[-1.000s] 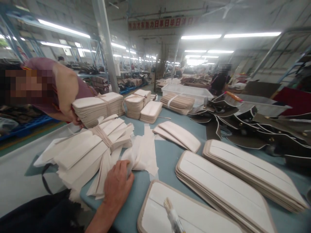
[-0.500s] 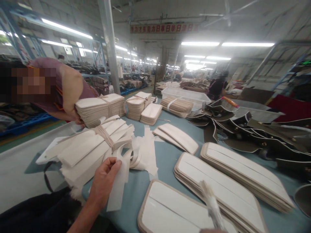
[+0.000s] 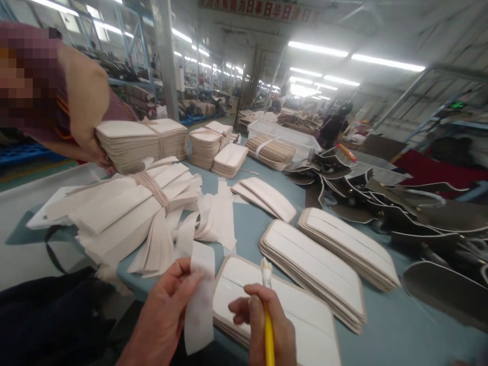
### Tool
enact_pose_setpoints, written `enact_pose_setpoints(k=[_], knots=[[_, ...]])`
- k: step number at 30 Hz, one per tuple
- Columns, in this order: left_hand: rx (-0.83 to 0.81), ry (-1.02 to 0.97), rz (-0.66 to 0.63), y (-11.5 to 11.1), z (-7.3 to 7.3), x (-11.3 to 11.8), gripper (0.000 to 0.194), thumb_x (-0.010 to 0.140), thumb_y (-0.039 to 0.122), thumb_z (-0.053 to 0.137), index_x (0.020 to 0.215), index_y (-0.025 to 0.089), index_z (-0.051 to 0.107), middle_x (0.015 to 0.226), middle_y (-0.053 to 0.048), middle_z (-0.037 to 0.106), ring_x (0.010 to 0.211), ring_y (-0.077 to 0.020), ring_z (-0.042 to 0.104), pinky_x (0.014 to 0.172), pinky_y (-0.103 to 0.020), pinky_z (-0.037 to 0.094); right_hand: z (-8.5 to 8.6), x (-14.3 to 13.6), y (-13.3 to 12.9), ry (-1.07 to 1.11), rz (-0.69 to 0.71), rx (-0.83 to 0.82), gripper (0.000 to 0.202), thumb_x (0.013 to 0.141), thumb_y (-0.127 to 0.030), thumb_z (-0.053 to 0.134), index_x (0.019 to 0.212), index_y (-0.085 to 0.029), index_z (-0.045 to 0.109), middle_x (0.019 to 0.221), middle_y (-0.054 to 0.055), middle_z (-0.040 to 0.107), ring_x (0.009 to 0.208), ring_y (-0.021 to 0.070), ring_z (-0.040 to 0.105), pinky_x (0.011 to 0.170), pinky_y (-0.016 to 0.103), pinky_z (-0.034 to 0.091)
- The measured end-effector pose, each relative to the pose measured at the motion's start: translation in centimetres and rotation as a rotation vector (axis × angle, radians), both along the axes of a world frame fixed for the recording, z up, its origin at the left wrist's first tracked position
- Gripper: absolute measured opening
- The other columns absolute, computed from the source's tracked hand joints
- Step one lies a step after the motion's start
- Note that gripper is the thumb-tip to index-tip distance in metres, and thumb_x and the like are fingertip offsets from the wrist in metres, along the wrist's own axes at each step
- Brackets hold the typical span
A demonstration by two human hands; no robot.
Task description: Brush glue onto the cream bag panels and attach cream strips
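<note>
Fingers of left hand [image 3: 170, 300] pinch white strip [image 3: 200, 300]; right hand [image 3: 263, 320] grips brush [image 3: 267, 305] (yellow handle)

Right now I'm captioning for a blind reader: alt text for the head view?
The left hand pinches a white strip while the right hand holds a yellow-handled brush over a stacked beige panel on a blue table.

A large factory hall: behind the blue work surface [image 3: 247, 229], piled with stacks of cut white panels [image 3: 312, 254], stand metal racks [image 3: 129, 40], rows of strip lights [image 3: 354, 56] and more workers.
</note>
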State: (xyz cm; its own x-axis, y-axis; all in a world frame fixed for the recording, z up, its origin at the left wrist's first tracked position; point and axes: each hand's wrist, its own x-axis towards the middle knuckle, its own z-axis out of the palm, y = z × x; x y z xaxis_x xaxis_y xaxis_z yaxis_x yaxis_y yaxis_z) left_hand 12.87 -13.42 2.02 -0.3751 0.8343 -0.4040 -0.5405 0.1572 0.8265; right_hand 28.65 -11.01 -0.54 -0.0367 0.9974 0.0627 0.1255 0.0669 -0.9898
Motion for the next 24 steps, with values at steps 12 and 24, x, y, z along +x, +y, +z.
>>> enact_pose_setpoints(k=[12,24], knots=[[0.109,0.221,-0.233,-3.3,-6.5,9.6,0.041,0.078,0.056,0.079,0.076,0.017,0.066,0.069,0.0,0.062,0.064,-0.0119,0.054,0.059,-0.019,0.047,1.1,1.9,1.1,0.003,0.198,-0.162,0.034,0.101,-0.059,0.052,0.099,-0.025,0.048,0.075,-0.004,0.057,0.065,0.0137,0.055,0.059,0.023,0.047],[0.109,0.301,-0.255,-3.4,-6.9,11.9,0.026,0.08,0.044,0.077,0.08,0.019,0.072,0.066,-0.001,0.067,0.059,-0.0146,0.059,0.059,-0.022,0.052,2.2,2.3,2.5,-0.307,0.179,-0.117,0.017,0.098,-0.043,0.049,0.093,-0.027,0.047,0.07,-0.006,0.05,0.058,0.0138,0.05,0.053,0.023,0.04]])
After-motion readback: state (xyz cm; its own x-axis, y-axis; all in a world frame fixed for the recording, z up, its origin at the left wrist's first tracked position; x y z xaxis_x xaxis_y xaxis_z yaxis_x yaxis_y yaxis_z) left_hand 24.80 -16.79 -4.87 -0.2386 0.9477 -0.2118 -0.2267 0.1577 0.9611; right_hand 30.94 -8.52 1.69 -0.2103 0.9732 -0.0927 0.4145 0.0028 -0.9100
